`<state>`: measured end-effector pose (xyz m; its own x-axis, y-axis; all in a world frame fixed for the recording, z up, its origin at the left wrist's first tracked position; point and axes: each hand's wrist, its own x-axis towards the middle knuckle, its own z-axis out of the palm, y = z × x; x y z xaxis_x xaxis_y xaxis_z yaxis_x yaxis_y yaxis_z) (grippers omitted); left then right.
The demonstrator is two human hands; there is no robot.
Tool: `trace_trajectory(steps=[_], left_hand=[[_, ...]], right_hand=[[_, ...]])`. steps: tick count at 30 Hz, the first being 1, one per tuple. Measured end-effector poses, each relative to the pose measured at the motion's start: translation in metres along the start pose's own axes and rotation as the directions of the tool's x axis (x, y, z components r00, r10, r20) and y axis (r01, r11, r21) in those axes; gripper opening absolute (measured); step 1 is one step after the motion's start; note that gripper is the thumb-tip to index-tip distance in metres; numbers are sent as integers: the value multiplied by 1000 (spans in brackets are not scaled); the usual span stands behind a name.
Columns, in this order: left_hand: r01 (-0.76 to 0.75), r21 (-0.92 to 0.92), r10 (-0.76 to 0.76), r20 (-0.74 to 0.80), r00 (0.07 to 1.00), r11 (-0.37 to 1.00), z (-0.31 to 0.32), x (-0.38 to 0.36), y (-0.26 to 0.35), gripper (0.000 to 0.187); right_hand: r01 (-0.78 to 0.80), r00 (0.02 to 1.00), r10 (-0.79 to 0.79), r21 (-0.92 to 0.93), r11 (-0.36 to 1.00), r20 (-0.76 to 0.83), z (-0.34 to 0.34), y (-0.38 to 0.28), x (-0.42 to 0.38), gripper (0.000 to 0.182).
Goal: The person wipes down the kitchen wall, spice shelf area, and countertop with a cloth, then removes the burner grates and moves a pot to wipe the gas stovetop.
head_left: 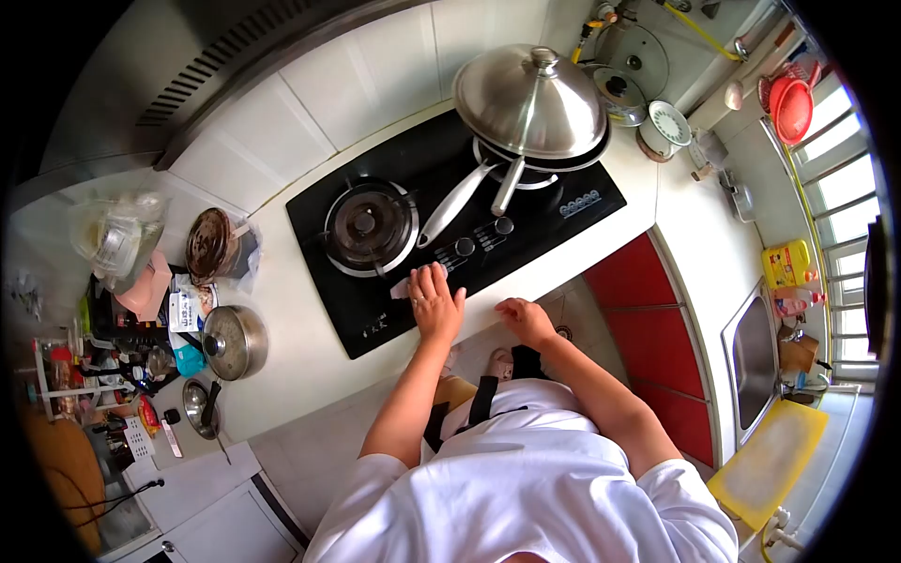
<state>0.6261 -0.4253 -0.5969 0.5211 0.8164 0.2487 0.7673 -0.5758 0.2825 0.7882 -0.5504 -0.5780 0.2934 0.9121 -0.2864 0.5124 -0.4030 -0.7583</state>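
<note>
My left hand point(433, 302) lies palm down on the front edge of the black gas stove point(371, 327), pressing a small pale pink cloth point(402, 288) against the glass. Most of the cloth is hidden under the fingers. Just ahead of it are the control knobs point(465, 247), and beyond to the left the bare left burner point(368, 223). My right hand point(527, 321) hovers off the counter's front edge, its fingers loosely curled with nothing visible in them. On the right burner sits a wok point(457, 205) under a domed steel lid point(530, 103); two handles point toward me.
A lidded pot point(235, 342) and a small steel pan point(199, 405) stand on the left counter among bags and bottles. Right are a white strainer bowl point(668, 125), the sink point(754, 361), a yellow bottle point(786, 264) and a yellow-edged board point(770, 460). Red cabinets point(648, 328) lie below.
</note>
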Motion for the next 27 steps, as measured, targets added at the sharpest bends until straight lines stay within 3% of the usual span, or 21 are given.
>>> trace_trajectory(steps=[7,10,16,20,22,27], left_hand=[[-113,-96,129,180,975,989,24,1,75,93],[-176,-98,192,187,963,979,31,10,85,95],[-285,-136,308,204,929,949,52,39,99,95],[-360,-193,396,202,896,913,57,52,102,90],[-371,-235,423,236,875,898,49,55,100,91],[-381,-339,466,216,858,860,26,57,89,81]], right_hand=[[-37,996,53,194,980,-76,-20,27,-11,25],[-117,981,152,256,959,-120,-28,28,-12,27],[-88,944,182,322,943,-274,-27,33,5,27],[-138,903,219,232,963,-370,-38,27,15,26],[-46,881,136,203,978,-453,-41,23,21,29],[-42,912,73,83,996,-403,-49,3,24,42]])
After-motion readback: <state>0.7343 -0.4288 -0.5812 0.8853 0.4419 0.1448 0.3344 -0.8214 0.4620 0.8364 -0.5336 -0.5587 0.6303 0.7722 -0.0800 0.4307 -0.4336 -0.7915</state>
